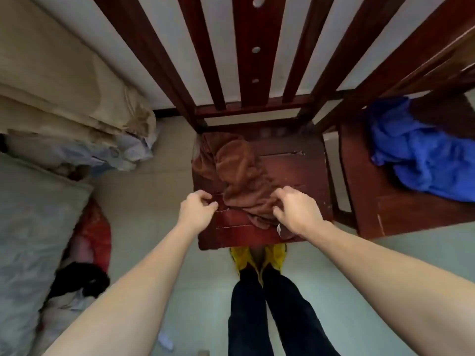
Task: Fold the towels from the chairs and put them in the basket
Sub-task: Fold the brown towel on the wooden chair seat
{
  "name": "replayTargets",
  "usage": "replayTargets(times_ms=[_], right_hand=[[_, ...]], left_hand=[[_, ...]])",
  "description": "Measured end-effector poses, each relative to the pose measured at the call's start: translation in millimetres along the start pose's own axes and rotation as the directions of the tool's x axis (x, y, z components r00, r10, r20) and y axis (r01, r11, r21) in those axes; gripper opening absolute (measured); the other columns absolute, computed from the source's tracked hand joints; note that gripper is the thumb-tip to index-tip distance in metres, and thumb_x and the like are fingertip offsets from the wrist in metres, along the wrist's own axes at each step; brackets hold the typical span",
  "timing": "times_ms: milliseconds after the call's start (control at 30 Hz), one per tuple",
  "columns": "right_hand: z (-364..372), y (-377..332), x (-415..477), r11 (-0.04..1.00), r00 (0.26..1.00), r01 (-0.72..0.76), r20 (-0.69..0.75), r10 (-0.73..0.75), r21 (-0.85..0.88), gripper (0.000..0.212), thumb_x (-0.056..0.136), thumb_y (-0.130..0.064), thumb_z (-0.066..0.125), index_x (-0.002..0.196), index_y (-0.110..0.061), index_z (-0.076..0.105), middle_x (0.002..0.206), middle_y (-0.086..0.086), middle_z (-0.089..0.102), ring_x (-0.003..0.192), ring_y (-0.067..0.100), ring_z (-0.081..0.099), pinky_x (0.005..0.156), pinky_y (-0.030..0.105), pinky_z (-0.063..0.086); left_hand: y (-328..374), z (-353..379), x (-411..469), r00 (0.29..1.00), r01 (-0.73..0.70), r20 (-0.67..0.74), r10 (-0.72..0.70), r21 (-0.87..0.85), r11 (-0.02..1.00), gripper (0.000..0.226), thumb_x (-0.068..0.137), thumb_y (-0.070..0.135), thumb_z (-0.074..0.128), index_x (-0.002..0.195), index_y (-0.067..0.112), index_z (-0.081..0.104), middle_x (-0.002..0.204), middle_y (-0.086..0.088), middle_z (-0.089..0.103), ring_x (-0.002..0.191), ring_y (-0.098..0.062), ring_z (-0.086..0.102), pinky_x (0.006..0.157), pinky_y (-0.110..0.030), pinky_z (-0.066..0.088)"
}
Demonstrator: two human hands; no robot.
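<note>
A: What are we looking at?

B: We look straight down at a dark red wooden chair [295,163] standing against a pale wall. A brown towel [239,173] lies crumpled on its seat, running from the back left corner to the front edge, where a small white label shows.

A: Where are our hands?

B: Both reach over the front of the seat. Our left hand [196,210] hovers just beside the towel's near left edge, fingers curled in a narrow grip that holds nothing we can make out. Our right hand [295,209] rests on the towel's near right part, fingers bent down into the cloth. Whether that grip has closed on the fabric, we cannot tell.

A: And the other towels?

B: A blue towel [421,150] sits bunched on a second chair [401,217] just to the right, untouched.

A: Do we see the basket?

B: No basket is in view. To the left we see bedding and loose clothes on the floor, and below us dark trousers and yellow shoes.

A: How far along are we?

B: We judge it very early. Neither towel in view is folded and nothing is put away. The brown towel still needs lifting, folding and carrying to the basket, then the blue one.
</note>
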State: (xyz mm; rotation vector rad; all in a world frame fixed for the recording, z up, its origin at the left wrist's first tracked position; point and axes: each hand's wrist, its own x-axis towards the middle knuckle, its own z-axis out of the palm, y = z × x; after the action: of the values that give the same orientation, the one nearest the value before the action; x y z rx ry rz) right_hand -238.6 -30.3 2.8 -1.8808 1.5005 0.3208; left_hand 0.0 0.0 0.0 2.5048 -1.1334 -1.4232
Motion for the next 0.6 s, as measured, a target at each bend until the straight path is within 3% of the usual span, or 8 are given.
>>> replayTargets(times_ms=[100,200,300,367,400,467,533,600], right_hand=[[42.0,0.6,16.4,0.996,0.997,0.081,-0.011,-0.082,-0.024,0.051,0.084,-0.040,0.062,0.132,-0.025,0.050,0.131,0.001,0.048,0.124,0.023,0.043,0.083,0.039,0.049],[76.0,7.8,20.2,0.993,0.998,0.056,0.027,-0.053,-0.107,0.065,0.078,-0.041,0.071,0.136,-0.025,0.047,0.142,0.006,0.040,0.133,0.028,0.035,0.092,0.044,0.047],[93.3,18.4,22.3,0.994,0.989,0.049,-0.132,-0.061,-0.093,0.025,0.082,-0.027,0.069,0.105,-0.018,0.066,0.116,0.005,0.058,0.113,0.029,0.050,0.077,0.043,0.050],[86.3,24.1,24.3,0.989,0.980,-0.088,-0.167,0.107,0.121,0.014,0.089,-0.028,0.059,0.099,-0.020,0.064,0.100,0.001,0.064,0.101,0.025,0.055,0.074,0.037,0.047],[77.0,27.7,27.8,0.938,0.954,-0.195,-0.166,0.250,0.288,0.014,0.092,-0.029,0.055,0.101,-0.021,0.062,0.098,0.002,0.066,0.097,0.025,0.057,0.075,0.036,0.045],[52.3,37.2,38.0,0.691,0.814,-0.351,-0.159,0.559,0.632,0.017,0.094,-0.026,0.052,0.106,-0.017,0.060,0.104,0.009,0.067,0.100,0.029,0.060,0.084,0.036,0.046],[27.6,51.8,47.5,0.397,0.631,-0.354,-0.097,0.770,0.847,0.021,0.096,-0.021,0.050,0.110,-0.009,0.061,0.110,0.015,0.066,0.103,0.030,0.060,0.091,0.035,0.045],[6.7,68.2,51.1,0.179,0.530,-0.314,0.016,0.848,0.933,0.025,0.096,-0.021,0.049,0.112,-0.007,0.062,0.111,0.016,0.065,0.099,0.028,0.061,0.090,0.035,0.047]], left_hand=[[-2.6,12.2,43.4,0.989,-0.067,-0.133,0.065,-0.015,0.998,0.039,0.086,0.015,0.063,0.124,0.014,0.056,0.108,-0.012,0.064,0.104,-0.029,0.059,0.091,-0.033,0.045],[-1.6,23.3,78.1,0.986,-0.099,-0.135,0.097,-0.007,0.995,0.056,0.083,0.016,0.066,0.134,0.024,0.046,0.101,-0.007,0.063,0.096,-0.026,0.058,0.088,-0.035,0.048],[-4.5,37.2,102.0,0.987,-0.113,-0.111,0.119,0.059,0.992,0.041,0.078,0.019,0.068,0.116,0.025,0.053,0.093,-0.009,0.069,0.088,-0.031,0.064,0.081,-0.040,0.054],[-4.2,42.5,104.2,0.982,-0.101,-0.149,0.118,0.112,0.989,0.014,0.078,0.016,0.062,0.091,0.018,0.060,0.088,-0.015,0.068,0.085,-0.036,0.063,0.076,-0.041,0.053],[-4.0,44.3,101.7,0.983,-0.087,-0.153,0.105,0.122,0.989,0.004,0.078,0.015,0.060,0.082,0.016,0.060,0.086,-0.017,0.068,0.085,-0.038,0.063,0.076,-0.040,0.053],[-3.1,45.4,89.2,0.988,-0.057,-0.134,0.072,0.111,0.992,0.006,0.077,0.019,0.063,0.076,0.013,0.061,0.086,-0.016,0.068,0.086,-0.037,0.063,0.076,-0.039,0.053],[-4.6,43.1,72.5,0.993,0.035,-0.113,-0.023,0.110,0.993,0.014,0.074,0.027,0.068,0.077,0.015,0.063,0.086,-0.011,0.068,0.086,-0.033,0.063,0.077,-0.037,0.052],[-12.2,40.2,58.4,0.992,0.115,-0.075,-0.102,0.200,0.973,0.022,0.073,0.034,0.070,0.083,0.015,0.065,0.092,-0.011,0.068,0.090,-0.033,0.063,0.079,-0.035,0.051]])
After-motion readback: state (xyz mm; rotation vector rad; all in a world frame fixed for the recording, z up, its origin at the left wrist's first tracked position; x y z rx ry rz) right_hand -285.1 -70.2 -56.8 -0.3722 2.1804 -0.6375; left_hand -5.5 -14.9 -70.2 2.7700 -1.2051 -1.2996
